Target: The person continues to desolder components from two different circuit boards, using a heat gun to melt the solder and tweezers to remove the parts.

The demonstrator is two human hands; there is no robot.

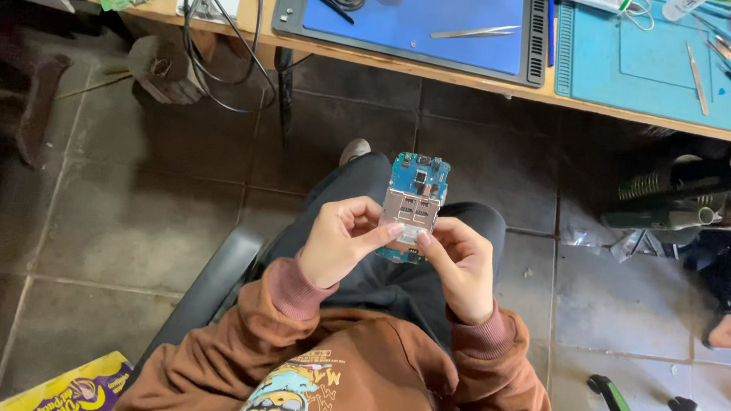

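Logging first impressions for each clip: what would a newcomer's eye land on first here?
Mid-frame, the left hand and right hand pinch a blue circuit board above the lap. Along the top runs a wooden bench with a blue work mat carrying tweezers.

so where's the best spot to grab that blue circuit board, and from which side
Probably by its long side edges, low down, coming from left and right. The blue circuit board stands upright, its face covered in metal shields and parts, so edges are safest. The left hand and right hand already pinch it there.
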